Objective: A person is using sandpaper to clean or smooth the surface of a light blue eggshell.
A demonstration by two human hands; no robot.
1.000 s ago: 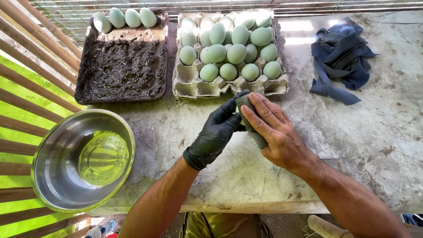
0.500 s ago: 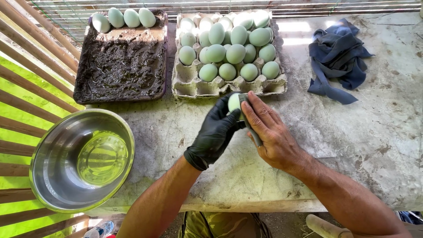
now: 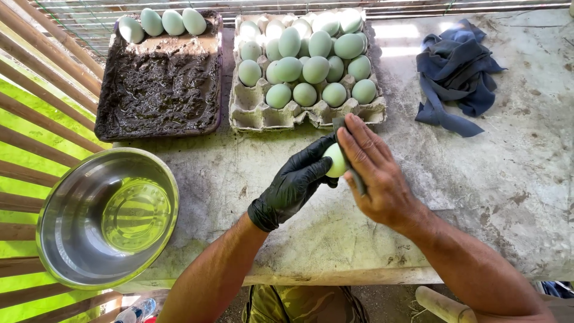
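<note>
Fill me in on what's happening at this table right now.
A person holds a pale green egg in the left hand, which wears a black glove, and presses a grey pad against it with the bare right hand. Behind the hands sits a cardboard egg tray piled with similar eggs. Left of it, a tray of dark mud has four eggs along its far edge. A steel bowl of water sits nearer, and a blue cloth lies to the right.

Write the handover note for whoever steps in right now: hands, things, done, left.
Left hand, black glove, holds a pale green egg.
Right hand, bare, presses a thin grey pad to that egg.
Egg carton: heaped with pale green eggs.
Mud tray: four eggs along the far edge.
Steel bowl with liquid at left; blue cloth at right.
Done: four eggs in the mud tray.
Left: the carton's eggs.
</note>
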